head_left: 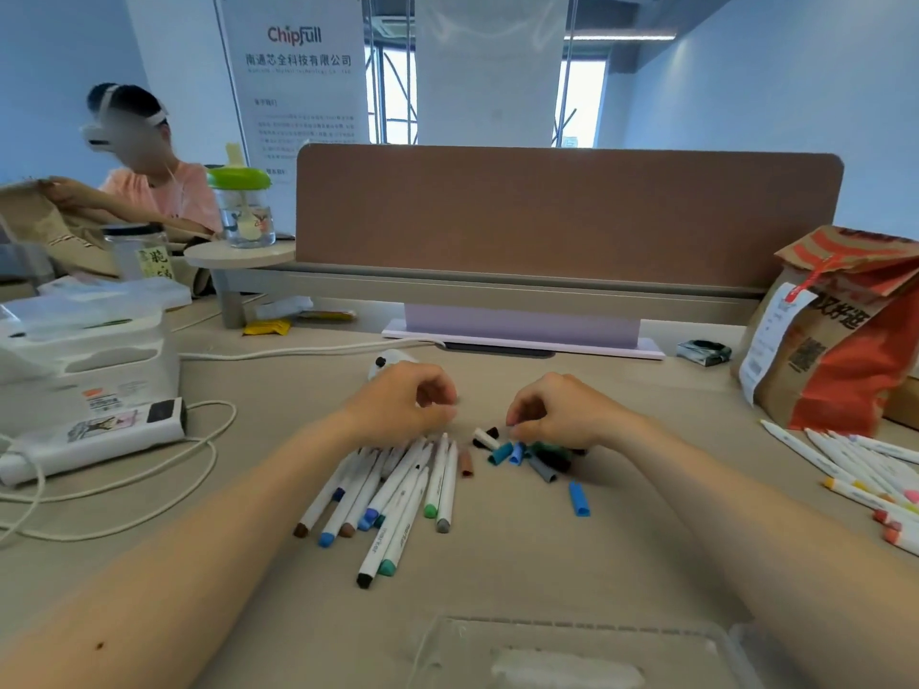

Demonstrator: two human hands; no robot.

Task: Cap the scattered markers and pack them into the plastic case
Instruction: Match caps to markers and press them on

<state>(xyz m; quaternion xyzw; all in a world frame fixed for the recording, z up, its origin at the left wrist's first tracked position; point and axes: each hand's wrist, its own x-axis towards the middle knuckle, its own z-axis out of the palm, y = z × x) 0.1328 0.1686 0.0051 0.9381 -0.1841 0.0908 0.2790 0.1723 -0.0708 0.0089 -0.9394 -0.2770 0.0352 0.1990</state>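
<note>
I'm looking down at the desk (497,579), where the white markers (393,489) are lying fanned out in a loose heap, coloured ends pointing toward me. My left hand (403,405) is hovering over their far ends with its fingers curled in. It is blurred, so I cannot tell whether it is gripping anything. My right hand (557,415) is sitting just beside it, fingers curled, fingertips down on the pile of loose caps (527,455) — thumb and forefinger are close together, but I cannot tell if a cap is pinched between them. One blue cap (579,498) is lying apart, nearer me. The clear plastic case (572,648) is resting at the near edge, between my forearms. More markers (855,464) are lying at far right, near a paper bag (845,330).
</note>
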